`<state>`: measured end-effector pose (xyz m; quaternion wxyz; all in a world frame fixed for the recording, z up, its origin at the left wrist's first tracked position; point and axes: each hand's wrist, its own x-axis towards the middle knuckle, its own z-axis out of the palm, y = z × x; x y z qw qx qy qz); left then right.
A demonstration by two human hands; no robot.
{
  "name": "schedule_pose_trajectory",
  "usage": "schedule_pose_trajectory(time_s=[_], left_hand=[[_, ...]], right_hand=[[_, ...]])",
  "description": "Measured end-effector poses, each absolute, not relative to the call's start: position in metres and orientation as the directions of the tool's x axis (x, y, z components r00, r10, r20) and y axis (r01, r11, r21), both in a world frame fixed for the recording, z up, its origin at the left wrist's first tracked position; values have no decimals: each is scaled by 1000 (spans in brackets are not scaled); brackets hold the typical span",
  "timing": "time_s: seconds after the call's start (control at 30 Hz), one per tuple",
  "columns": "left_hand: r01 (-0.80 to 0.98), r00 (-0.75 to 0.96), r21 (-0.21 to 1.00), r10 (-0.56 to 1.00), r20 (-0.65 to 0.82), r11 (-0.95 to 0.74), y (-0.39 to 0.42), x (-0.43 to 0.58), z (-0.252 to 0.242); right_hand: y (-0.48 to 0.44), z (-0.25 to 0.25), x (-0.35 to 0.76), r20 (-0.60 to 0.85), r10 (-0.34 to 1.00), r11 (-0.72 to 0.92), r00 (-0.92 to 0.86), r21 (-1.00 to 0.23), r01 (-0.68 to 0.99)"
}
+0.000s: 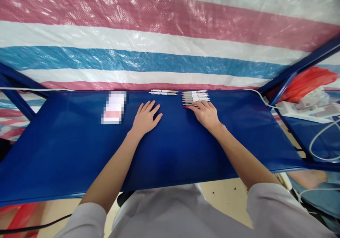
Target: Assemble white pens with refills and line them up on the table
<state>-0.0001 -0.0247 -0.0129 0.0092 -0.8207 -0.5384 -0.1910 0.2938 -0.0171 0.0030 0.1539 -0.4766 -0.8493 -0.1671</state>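
In the right hand (207, 115), a slim red-ended pen (185, 107).

Just one cam here, worn on my head, looking forward and down across the blue table (170, 153). It's close enough that my grey shirt (164, 213) fills the bottom middle, my left hand (146, 119) and right hand (205, 114) land mid-frame, and the striped sheet (159, 36) behind covers the top.

Striped tarpaulin (159, 36), red bag (308, 82) near power strip (299, 114).
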Motion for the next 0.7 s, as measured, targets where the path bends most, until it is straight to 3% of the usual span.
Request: schedule_pose_trajectory(time_s=[0.3,0.7], left_hand=[[888,355,181,879,319,-424,-25,0,-12],[900,324,165,873,366,-403,-28,-2,-10]], right_hand=[[-21,9,284,434,766,483,-474,99,870],[-28,0,211,463,764,552,-449,-110,827]])
